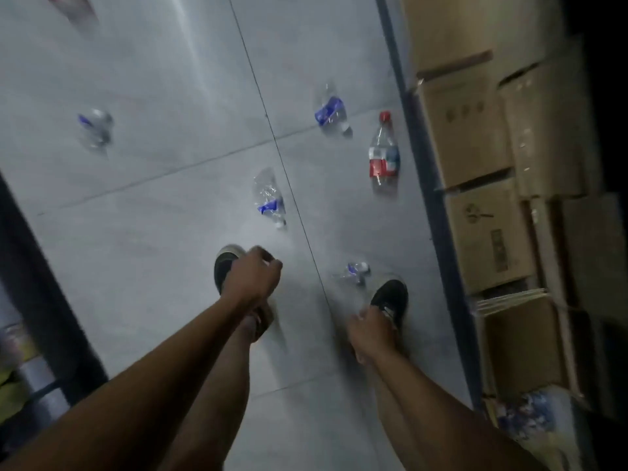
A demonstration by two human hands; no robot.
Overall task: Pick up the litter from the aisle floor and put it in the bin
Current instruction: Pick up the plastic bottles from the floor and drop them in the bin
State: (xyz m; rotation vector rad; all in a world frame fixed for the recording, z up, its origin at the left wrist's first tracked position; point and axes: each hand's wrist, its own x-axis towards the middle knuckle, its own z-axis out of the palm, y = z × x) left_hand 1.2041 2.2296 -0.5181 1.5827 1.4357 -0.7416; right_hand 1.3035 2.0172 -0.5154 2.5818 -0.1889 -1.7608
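Aisle floor [163,205], pale tiles, carrying scattered litter, listed left to right; crushed bottle with blue label [97,129] lying far left, blurred, long axis unclear; flattened clear bottle [270,198] lying just left of the floor seam, long axis running away from the person, cap end seeming to point back toward the feet; second crushed bottle [331,112] lying further off beyond the seam, tilted; small crumpled bottle [355,271] lying just ahead of the right shoe [390,299], judged the nearest pick; red-capped bottle [384,154] lying uncrushed near the shelf edge, long axis along the aisle, cap pointing away; cardboard boxes [475,232] lining the right side; bin not showing in view. Left hand [253,278] hanging over the left shoe, fingers loosely curled, holding nothing; right hand [368,329] hanging low beside the right shoe, apparently empty, though blur is leaving its fingers unclear; both probably lowered in readiness for reaching down.
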